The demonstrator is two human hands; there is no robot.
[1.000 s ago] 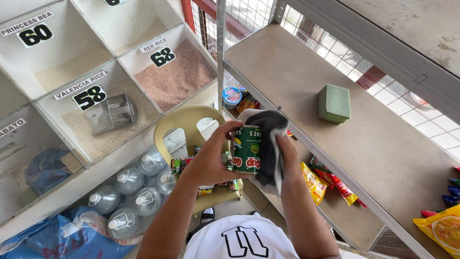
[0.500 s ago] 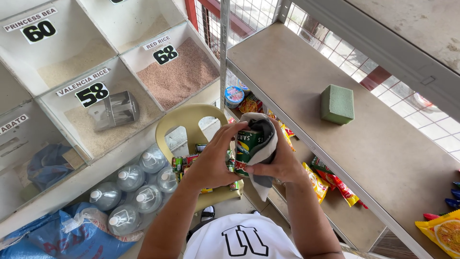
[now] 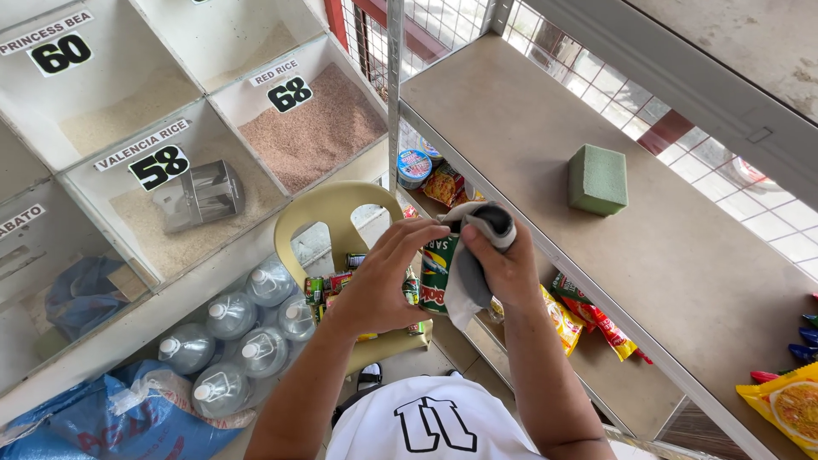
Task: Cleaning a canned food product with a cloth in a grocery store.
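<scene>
My left hand [image 3: 383, 281] grips a green tin can [image 3: 438, 273] with a red band, held upright in front of me. My right hand [image 3: 503, 264] presses a grey-and-white cloth [image 3: 477, 247] over the top and right side of the can. Both hands meet above a beige plastic chair [image 3: 328, 213] that carries several more small cans [image 3: 328, 285]. The can's far side is hidden by the cloth.
A brown shelf [image 3: 682, 281] to the right bears a green foam block [image 3: 598, 179] and snack packets [image 3: 788, 400]. Lower shelves hold packets [image 3: 588, 319] and a round tin [image 3: 415, 166]. Rice bins [image 3: 315, 128] with a metal scoop [image 3: 200, 196], water bottles [image 3: 230, 341] and a blue sack [image 3: 111, 417] lie left.
The cloth has slid up over the can's top and my right hand has shifted along the side. The can stays between both hands, turned slightly.
</scene>
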